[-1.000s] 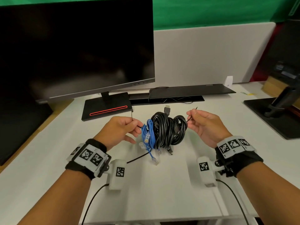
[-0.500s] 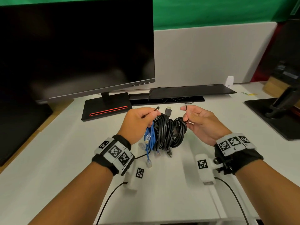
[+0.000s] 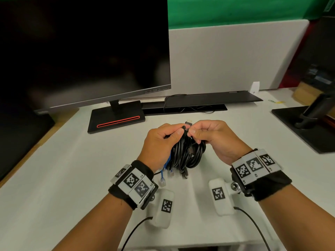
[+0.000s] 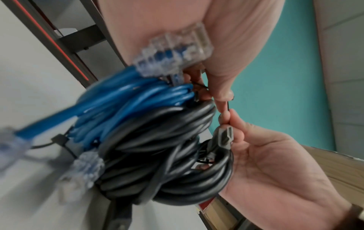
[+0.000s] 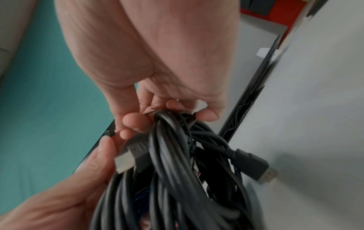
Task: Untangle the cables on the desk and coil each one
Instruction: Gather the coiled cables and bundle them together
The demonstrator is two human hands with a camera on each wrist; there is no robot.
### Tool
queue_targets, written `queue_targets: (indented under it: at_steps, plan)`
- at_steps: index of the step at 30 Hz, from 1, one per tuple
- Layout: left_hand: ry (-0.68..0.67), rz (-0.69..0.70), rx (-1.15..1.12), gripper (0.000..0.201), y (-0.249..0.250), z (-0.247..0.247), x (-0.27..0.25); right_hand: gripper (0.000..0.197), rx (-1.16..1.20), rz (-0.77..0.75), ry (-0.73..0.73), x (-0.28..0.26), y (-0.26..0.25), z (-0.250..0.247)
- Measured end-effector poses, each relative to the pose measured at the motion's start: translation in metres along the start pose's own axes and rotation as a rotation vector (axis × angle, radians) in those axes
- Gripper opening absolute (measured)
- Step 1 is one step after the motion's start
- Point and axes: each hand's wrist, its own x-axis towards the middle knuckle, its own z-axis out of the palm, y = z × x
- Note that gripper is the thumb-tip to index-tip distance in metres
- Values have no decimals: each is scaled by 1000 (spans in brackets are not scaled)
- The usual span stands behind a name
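— Both hands have closed in since a second ago: then they were apart, each drawing out an end of a thin black tie; now the left hand (image 3: pixel 163 140) and right hand (image 3: pixel 213 136) meet above the bundle, thumbs nearly touching.

— What are they gripping?

— Each pinches an end of the thin black tie (image 4: pixel 228 107) at the top of the black cable coil (image 3: pixel 186 156). The blue cable (image 4: pixel 138 99) is bunched against that coil on the left side. The bundle hangs from the fingers just above the table (image 3: pixel 72 178); whether its lower plugs touch the surface I cannot tell.

— How would it handle?

— I'd judge the black coil fairly heavy and springy, likely to sag open once freed; the blue one lighter and softer. Best held round the gathered loops, not by the plugs.

— Do the views differ?

— The head view hides most of the blue cable behind the left hand. The left wrist view shows its clear plugs (image 4: pixel 173 52) and a flat metal plug (image 4: pixel 224 137); the right wrist view shows a second black plug (image 5: pixel 254 165) hanging beside the coil.
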Motion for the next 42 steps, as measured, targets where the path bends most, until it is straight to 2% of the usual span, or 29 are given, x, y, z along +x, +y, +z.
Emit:
queue_targets:
  at_steps: [7, 12, 18, 22, 24, 31, 38, 42]
  plan:
    - [-31, 19, 10, 26, -3, -2, -1, 10, 84, 10, -38, -3, -2, 2]
    - [-46, 14, -30, 26, -4, -5, -3, 16, 104, 28, -53, -3, -3, 4]
    - [-70, 14, -5, 27, -2, -6, -2, 11, 109, 35, -79, -4, -2, 3]
    - [-93, 2, -22, 28, -1, -8, -2, 22, 69, 36, -92, -4, -2, 3]
    - [-98, -8, -28, 28, 0, -9, -2, 14, 81, 40, -95, -4, -4, 3]
    - [-42, -115, -229, 19, -3, -14, -3, 7, 62, 48, -90, -4, -3, 5]
    - [-43, -31, -88, 17, 2, -13, -1, 8, 64, 60, -111, -6, -4, 8]
    - [-18, -64, -118, 17, 0, -14, -3, 14, 75, 66, -101, -6, -2, 9]
